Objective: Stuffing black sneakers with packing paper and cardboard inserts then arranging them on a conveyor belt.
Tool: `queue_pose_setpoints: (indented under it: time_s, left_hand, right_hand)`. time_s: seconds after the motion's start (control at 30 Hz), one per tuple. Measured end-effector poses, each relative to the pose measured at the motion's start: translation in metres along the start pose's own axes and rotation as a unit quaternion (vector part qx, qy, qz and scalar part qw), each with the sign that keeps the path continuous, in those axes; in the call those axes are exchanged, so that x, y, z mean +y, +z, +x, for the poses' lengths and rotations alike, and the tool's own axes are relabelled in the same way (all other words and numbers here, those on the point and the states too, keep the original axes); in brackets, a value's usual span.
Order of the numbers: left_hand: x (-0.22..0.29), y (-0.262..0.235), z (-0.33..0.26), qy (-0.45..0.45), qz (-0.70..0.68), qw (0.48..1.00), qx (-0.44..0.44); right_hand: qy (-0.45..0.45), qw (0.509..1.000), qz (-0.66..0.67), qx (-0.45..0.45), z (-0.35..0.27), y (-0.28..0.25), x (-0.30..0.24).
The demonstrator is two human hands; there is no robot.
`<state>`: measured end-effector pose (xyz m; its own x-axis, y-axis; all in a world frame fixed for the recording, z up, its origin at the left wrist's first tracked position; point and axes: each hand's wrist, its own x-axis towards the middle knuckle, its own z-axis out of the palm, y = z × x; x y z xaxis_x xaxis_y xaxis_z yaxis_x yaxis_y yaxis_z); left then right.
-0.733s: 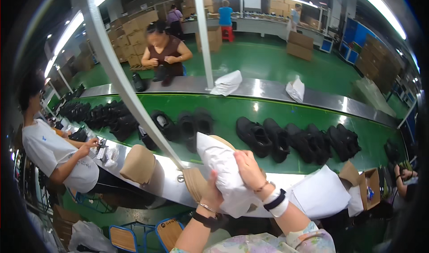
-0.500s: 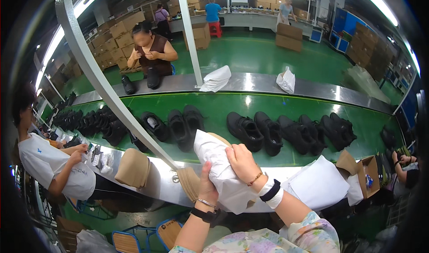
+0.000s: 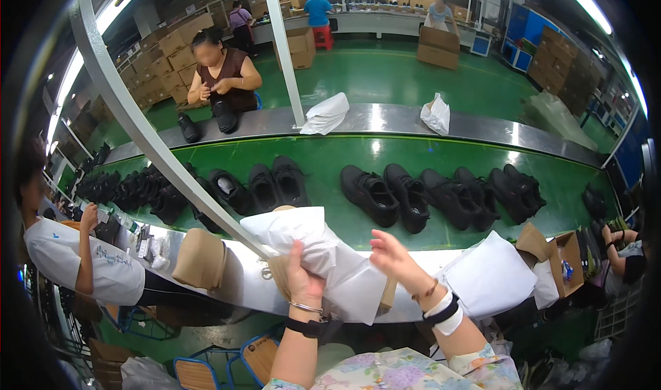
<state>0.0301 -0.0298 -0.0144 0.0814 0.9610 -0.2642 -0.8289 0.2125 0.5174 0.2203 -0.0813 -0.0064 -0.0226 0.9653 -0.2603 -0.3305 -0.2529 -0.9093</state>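
My left hand (image 3: 303,280) is closed on a crumpled sheet of white paper (image 3: 344,269), its thumb pressed over the front. Folded round a tan piece, the paper lets only small tan edges show at its top and lower right; what the piece is I cannot tell. To the right, my right hand (image 3: 399,262) is raised with fingers apart, holding nothing. Behind the left wrist, tan curved pieces (image 3: 278,271) stand on the metal bench, partly hidden. A pile of white paper sheets (image 3: 490,273) lies right of my right hand.
Pairs of black shoes (image 3: 372,194) line the green conveyor belt (image 3: 320,152) beyond the bench. A slanting grey post (image 3: 148,139) rises at left, near a tan stack (image 3: 198,259). An open carton (image 3: 568,266) stands at right. Co-workers sit across the belt and on both sides.
My right hand has let go of the paper and moved off to the right, its fingers opening. The paper bundle in my left hand has shifted left and tilted over.
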Motion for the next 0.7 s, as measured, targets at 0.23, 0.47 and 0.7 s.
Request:
queue_pose_setpoints:
  time_s: [0.23,0.47,0.7]
  left_hand:
    - [-0.009,0.007,-0.009,0.052,0.017,0.994,-0.091]
    - [-0.007,-0.002,0.001,0.08,0.027,0.996,-0.019]
    - [-0.019,0.006,-0.008,-0.009,-0.04,0.995,-0.086]
  right_hand:
    - [-0.177,0.966,-0.178,-0.055,0.003,0.052,0.017]
    - [-0.101,0.995,-0.011,0.004,-0.009,0.063,0.034]
    - [-0.124,0.979,-0.163,0.015,0.02,0.029,0.033]
